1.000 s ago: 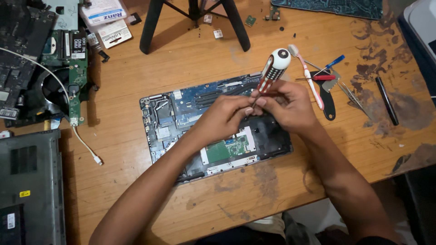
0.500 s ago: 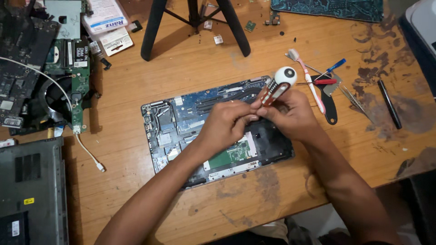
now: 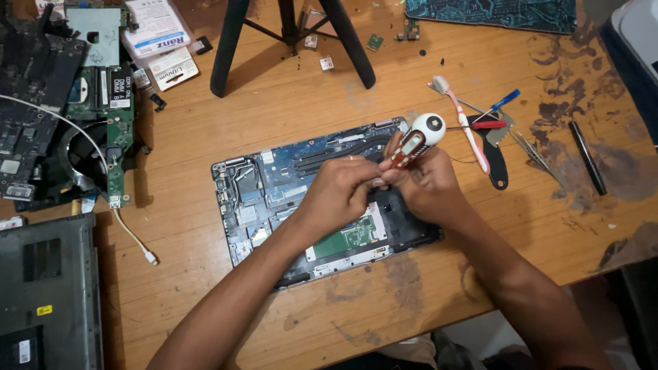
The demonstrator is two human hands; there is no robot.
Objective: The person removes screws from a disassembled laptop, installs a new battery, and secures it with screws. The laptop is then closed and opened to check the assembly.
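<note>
An opened laptop base [image 3: 274, 192] lies on the wooden table with its circuit boards showing. My right hand [image 3: 428, 185] grips a screwdriver [image 3: 415, 140] with a red and white handle, tilted up to the right, its tip hidden between my hands over the laptop's middle. My left hand [image 3: 339, 192] is closed around the lower shaft of the screwdriver, pressed against my right hand. The spot under the tip is hidden by my fingers.
A toothbrush [image 3: 462, 123], small screwdrivers [image 3: 493, 113], tweezers and a black pen [image 3: 587, 157] lie to the right. A green circuit board [image 3: 113, 130] with a fan and a white cable sits left, a grey laptop cover [image 3: 44, 288] bottom left. Black tripod legs [image 3: 229, 48] stand behind.
The screwdriver handle has tipped lower and more to the right, and both hands have shifted slightly right over the laptop.
</note>
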